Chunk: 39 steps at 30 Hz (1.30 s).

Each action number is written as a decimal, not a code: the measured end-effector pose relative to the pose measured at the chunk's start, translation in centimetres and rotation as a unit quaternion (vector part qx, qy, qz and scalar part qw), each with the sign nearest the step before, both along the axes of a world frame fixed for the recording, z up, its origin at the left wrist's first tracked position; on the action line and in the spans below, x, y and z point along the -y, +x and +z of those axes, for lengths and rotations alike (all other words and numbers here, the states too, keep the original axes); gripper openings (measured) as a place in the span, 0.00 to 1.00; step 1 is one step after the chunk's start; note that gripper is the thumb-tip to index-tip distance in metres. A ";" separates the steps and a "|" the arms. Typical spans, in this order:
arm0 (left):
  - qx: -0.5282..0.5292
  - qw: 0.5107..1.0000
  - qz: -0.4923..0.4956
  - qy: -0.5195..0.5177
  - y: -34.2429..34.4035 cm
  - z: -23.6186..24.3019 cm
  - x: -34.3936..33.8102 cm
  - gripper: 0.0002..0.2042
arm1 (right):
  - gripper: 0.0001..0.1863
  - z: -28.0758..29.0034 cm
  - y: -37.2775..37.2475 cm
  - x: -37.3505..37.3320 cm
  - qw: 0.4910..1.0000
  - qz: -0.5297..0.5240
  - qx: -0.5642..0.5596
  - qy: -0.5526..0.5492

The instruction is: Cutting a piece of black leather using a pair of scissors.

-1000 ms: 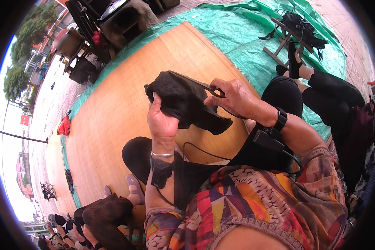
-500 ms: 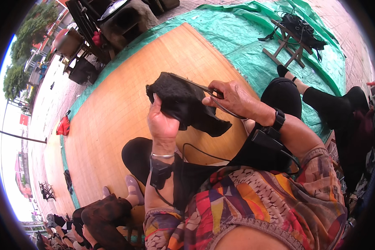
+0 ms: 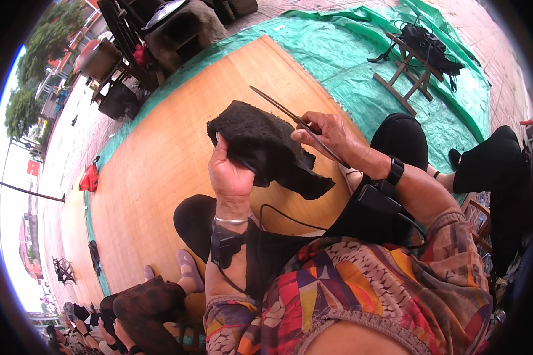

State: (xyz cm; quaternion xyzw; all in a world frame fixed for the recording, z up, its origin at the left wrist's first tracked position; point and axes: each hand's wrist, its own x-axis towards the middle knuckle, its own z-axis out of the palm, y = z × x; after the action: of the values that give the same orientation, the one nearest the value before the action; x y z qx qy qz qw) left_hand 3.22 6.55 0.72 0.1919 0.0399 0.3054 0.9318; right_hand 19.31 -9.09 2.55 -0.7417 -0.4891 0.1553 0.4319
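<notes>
My left hand (image 3: 228,177) pinches a floppy, dark black piece of felt-like material (image 3: 249,139), thumb on top, over my crossed legs. My right hand (image 3: 331,139) grips long metal scissors (image 3: 275,103); their narrow blades point up and to the left, just above and behind the material’s upper right edge, apart from it. A black device with a cable (image 3: 225,245) is strapped to my left forearm below a silver bangle (image 3: 231,220), and another (image 3: 379,204) is at my right forearm, near a black wrist strap (image 3: 395,168).
I sit on a wooden board (image 3: 148,177) over green tarp (image 3: 326,53). A stool piled with black bags (image 3: 426,47) stands upper right, furniture (image 3: 177,41) upper left, a red bag (image 3: 90,177) left. Other people’s legs are beside me at right (image 3: 485,160) and lower left (image 3: 148,307).
The scissors have lifted off the black material, their tips now higher. The material’s lower right flap hangs slightly further right. The neighbouring person’s legs at the right have moved down and outward.
</notes>
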 end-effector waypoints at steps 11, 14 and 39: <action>0.026 1.000 -0.009 0.013 -0.6 0.3 -0.7 0.17 | 0.30 -0.3 0.1 0.3 0.996 0.052 -0.040 -0.054; 0.035 0.999 -0.018 -0.003 -0.5 0.1 -0.8 0.17 | 0.25 -0.7 -0.3 0.1 0.999 0.029 0.033 -0.014; 0.087 0.996 -0.018 0.007 -1.1 -0.2 -2.0 0.18 | 0.34 -0.9 0.7 0.2 0.990 0.047 -0.046 -0.124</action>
State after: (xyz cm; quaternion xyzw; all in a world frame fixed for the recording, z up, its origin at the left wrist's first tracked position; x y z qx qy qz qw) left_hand 2.07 8.53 0.53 0.1719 -0.0464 0.3047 0.9357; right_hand 20.04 -9.33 1.69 -0.7577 -0.4801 0.2687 0.3511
